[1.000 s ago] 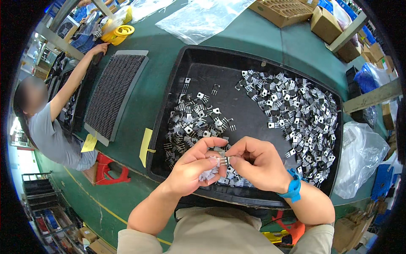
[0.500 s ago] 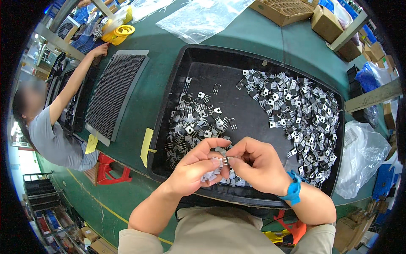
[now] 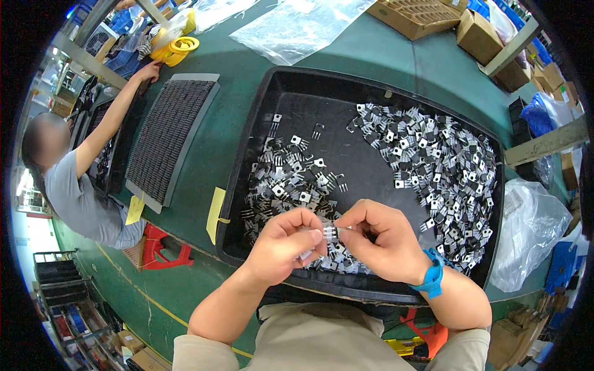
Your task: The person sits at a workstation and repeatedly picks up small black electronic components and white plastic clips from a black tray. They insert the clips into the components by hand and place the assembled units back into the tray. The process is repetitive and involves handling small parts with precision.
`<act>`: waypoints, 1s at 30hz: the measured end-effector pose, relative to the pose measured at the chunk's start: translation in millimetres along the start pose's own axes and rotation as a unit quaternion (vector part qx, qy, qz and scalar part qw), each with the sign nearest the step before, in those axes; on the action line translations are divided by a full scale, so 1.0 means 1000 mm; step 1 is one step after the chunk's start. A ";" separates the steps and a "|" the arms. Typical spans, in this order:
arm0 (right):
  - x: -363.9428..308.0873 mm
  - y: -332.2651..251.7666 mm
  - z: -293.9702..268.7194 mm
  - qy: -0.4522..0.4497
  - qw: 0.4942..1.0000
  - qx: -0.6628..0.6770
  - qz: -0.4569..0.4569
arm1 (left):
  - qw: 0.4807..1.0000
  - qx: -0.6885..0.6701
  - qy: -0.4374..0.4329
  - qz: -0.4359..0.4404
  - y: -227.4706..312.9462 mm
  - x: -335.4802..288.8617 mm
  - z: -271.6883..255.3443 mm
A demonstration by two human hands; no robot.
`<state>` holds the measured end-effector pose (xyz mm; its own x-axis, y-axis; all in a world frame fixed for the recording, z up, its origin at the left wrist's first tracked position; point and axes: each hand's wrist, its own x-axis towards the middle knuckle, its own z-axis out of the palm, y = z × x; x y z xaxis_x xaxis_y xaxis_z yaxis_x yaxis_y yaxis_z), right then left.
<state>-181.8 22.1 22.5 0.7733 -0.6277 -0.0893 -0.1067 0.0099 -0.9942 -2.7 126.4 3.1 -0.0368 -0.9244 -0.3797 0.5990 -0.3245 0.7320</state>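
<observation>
Over the near edge of a black tray (image 3: 260,99), my two hands meet at a small transistor (image 3: 330,232) with a dark body and thin metal legs. My left hand (image 3: 278,247) is closed, thumb and forefinger at the leg side; some small white pieces (image 3: 305,255) show in its curled fingers. My right hand (image 3: 385,244), a blue band on its wrist, pinches the transistor's dark end between thumb and forefinger. Beneath and beyond my hands lies a loose heap of transistors (image 3: 281,176), and a larger heap (image 3: 458,167) fills the tray's right side.
Left of the tray, a grey board (image 3: 170,136) carries dense rows of dark parts. Another person (image 3: 86,185) sits beyond it, an arm stretched toward yellow tape rolls (image 3: 183,45). Clear plastic bags (image 3: 532,232) and cardboard boxes (image 3: 479,37) lie around the green table (image 3: 232,62).
My left fingers have curled further in, hiding more of the white pieces. The transistor between my hands has shifted slightly and shows its legs more plainly.
</observation>
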 end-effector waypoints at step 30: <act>0.004 0.002 0.002 -0.050 0.997 -0.039 -0.042 | 0.996 0.083 0.021 0.007 -0.002 0.002 0.001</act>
<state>-177.5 21.3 19.6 0.8392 -0.5437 -0.0149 -0.0836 -0.1019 -0.9913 -4.4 124.5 1.3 0.0064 -0.9206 -0.3905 0.4586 -0.3443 0.8192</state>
